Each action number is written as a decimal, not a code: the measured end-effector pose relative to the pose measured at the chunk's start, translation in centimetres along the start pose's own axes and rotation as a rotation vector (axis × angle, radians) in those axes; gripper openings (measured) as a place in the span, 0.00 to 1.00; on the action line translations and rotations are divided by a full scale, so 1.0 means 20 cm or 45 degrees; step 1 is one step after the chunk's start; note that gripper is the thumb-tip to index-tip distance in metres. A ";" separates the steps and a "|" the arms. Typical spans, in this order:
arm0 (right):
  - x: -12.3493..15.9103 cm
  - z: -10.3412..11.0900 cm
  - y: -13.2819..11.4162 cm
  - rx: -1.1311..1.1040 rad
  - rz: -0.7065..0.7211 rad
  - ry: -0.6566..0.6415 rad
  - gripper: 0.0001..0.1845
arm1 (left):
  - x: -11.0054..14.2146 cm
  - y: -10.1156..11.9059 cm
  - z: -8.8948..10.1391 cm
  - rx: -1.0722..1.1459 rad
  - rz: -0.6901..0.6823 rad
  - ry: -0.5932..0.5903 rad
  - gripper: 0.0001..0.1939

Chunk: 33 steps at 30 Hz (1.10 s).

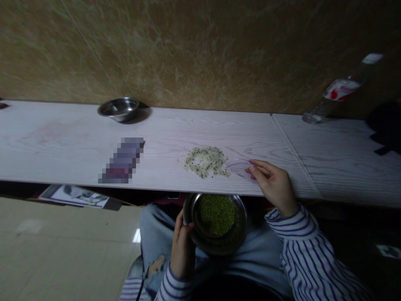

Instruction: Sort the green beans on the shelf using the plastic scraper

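My left hand [182, 246] grips the rim of a metal bowl [240, 234] over my lap, just below the table's front edge. Green beans, which look like mung beans [217, 214], cover its bottom. Between the thumb and fingers of my right hand [275, 184] is a clear plastic protractor [239, 167], held low over the tabletop. Its left end meets the right side of a spread pile of white grains mixed with green beans [205, 161]; the grains look like rice.
A second metal bowl [119, 109] stands near the wall at the back left. In front of it lies a pixelated flat object [123, 161]. A clear bottle with a red and white label [340, 89] stands at the back right, beside a dark object [387, 127]. The white table [166, 138] is narrow.
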State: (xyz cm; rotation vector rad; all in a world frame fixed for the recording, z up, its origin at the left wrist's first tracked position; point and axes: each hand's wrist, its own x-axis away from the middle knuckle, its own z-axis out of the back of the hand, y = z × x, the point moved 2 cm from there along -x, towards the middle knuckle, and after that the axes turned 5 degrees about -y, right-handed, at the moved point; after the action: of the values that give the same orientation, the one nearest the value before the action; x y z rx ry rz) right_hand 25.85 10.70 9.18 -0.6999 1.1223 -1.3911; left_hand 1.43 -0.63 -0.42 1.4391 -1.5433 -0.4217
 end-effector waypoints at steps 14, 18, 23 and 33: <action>0.08 -0.09 -0.07 -0.145 -0.083 -0.147 0.21 | 0.02 0.04 -0.05 0.051 0.029 0.012 0.29; 0.10 -0.07 -0.08 -0.146 -0.100 -0.129 0.22 | 0.01 0.04 -0.04 0.048 0.014 0.012 0.29; 0.11 -0.04 -0.06 -0.115 -0.103 -0.078 0.23 | 0.01 0.03 -0.03 -0.003 -0.027 -0.011 0.26; 0.13 -0.07 -0.07 -0.101 -0.091 -0.138 0.22 | 0.01 0.03 -0.04 0.036 -0.012 0.004 0.28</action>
State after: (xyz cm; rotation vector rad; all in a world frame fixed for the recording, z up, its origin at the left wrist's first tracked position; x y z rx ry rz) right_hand 23.48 8.37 9.48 -0.8692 1.0804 -1.3578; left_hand 1.77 -0.47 0.48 1.4686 -1.5460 -0.4043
